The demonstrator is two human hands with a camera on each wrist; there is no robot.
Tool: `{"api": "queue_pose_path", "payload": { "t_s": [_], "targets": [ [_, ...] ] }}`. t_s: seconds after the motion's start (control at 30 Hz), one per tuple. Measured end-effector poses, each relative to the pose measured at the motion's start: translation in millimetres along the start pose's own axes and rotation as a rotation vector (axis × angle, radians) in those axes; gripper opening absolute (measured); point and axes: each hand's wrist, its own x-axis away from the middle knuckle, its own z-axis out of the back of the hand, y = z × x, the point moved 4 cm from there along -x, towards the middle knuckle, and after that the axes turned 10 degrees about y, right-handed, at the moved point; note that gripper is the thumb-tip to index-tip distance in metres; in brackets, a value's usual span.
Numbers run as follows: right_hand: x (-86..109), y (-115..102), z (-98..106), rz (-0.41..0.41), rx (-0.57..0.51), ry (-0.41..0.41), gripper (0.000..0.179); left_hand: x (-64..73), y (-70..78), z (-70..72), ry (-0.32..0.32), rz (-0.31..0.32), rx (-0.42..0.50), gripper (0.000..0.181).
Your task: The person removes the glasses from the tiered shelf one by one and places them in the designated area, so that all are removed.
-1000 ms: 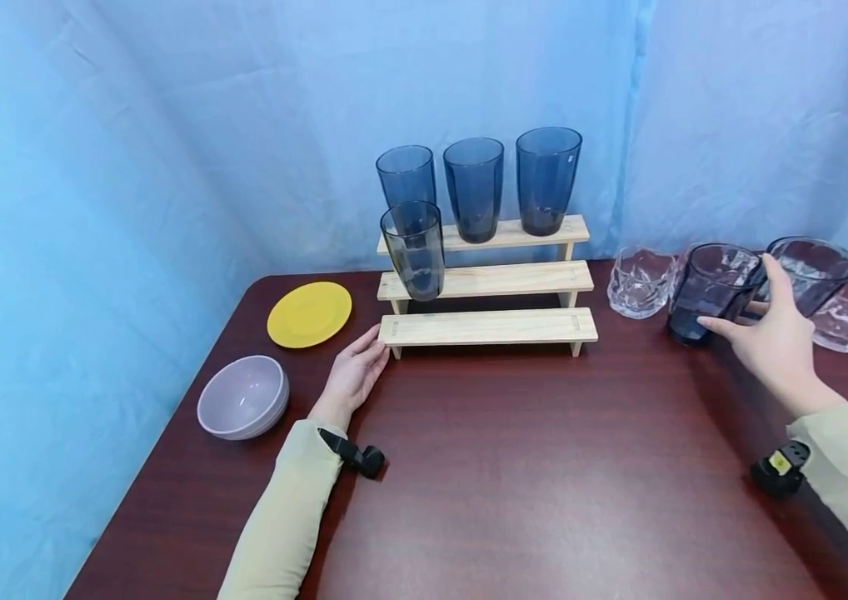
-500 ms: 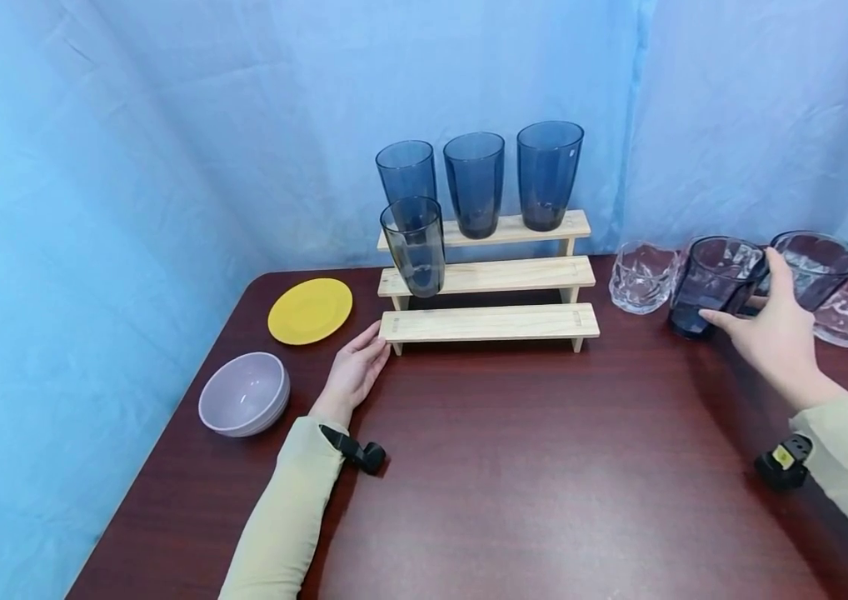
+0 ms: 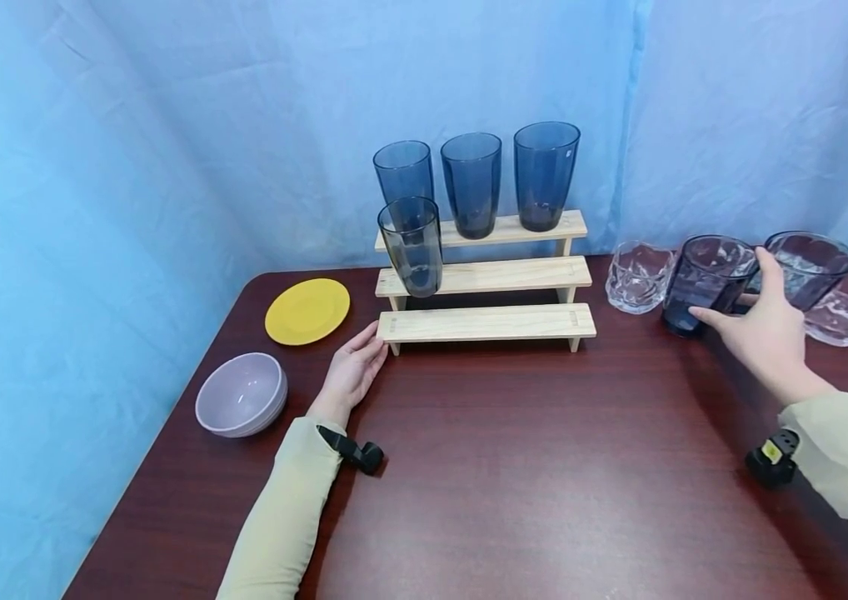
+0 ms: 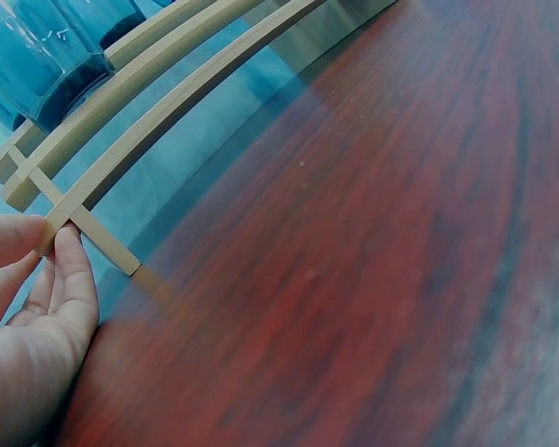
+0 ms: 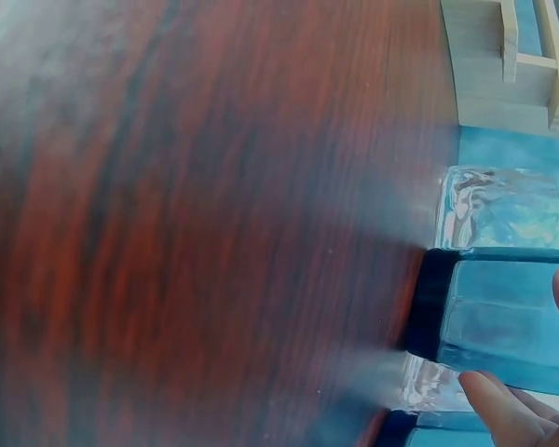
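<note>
In the head view, my left hand (image 3: 351, 371) pinches the left end of the lowest step of a three-tier wooden shelf (image 3: 487, 323). The left wrist view has the thumb above the plank's end and fingers below it. At the right, my right hand (image 3: 769, 333) holds a dark tinted drinking glass (image 3: 705, 279), thumb on the near side and index finger along the right of its rim. This glass stands upright on the table; the right wrist view shows its thick dark base (image 5: 430, 303). Another dark glass (image 3: 814, 267) stands just right, partly behind the hand.
Three blue glasses (image 3: 472, 183) line the top step; a greyish glass (image 3: 415, 250) stands on the middle step's left. Short clear glasses (image 3: 637, 279) flank the dark ones. A yellow plate (image 3: 307, 312) and a lilac bowl (image 3: 241, 395) sit left. A blue curtain (image 3: 281, 100) hangs behind.
The head view has shifted slightly. Both hands keep their places, the left at the shelf's end and the right around the dark glass.
</note>
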Motion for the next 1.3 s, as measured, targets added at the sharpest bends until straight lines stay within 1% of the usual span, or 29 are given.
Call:
{"api": "queue_pose_path", "payload": {
  "t_s": [0.1,0.27,0.37,0.5,0.7,0.83,0.9,0.97,1.03,1.13,1.3],
  "targets": [
    [-0.2,0,0,0.001,0.006,-0.002,0.098,0.0,0.0,-0.6,0.002,-0.003,0.007,0.049],
    [-0.2,2,3,-0.002,0.003,0.0,0.099,0.3,-1.2,-3.5,-0.019,-0.011,0.013,0.049],
    [0.8,3,5,-0.003,-0.014,0.004,0.098,1.2,-2.7,-2.7,-0.006,-0.004,0.0,0.048],
    [3.7,4,6,0.007,-0.043,0.031,0.099,2.5,-3.4,-1.1,0.008,0.005,-0.01,0.048],
    [12.2,-3,10,0.022,-0.119,0.104,0.097,3.6,-2.9,0.2,0.012,0.012,-0.007,0.048],
    [21.7,-15,11,0.019,-0.189,0.188,0.091,2.8,-2.4,1.0,0.006,0.007,-0.016,0.049],
    [26.3,-24,11,0.031,-0.229,0.229,0.088,1.7,-1.8,1.1,0.008,0.006,-0.012,0.049],
    [30.7,-33,10,0.051,-0.268,0.248,0.086,0.8,-1.4,1.0,0.009,0.002,-0.007,0.049],
    [34.8,-42,8,0.074,-0.293,0.245,0.084,0.4,-1.2,0.4,0.011,0.004,0.002,0.049],
    [40.5,-56,3,0.135,-0.297,0.223,0.08,0.6,-0.7,-0.5,0.003,-0.003,0.005,0.049],
    [45.9,-81,-11,0.231,-0.317,0.179,0.076,0.9,0.1,-0.3,0.001,-0.011,0.006,0.049]
  ]
}}
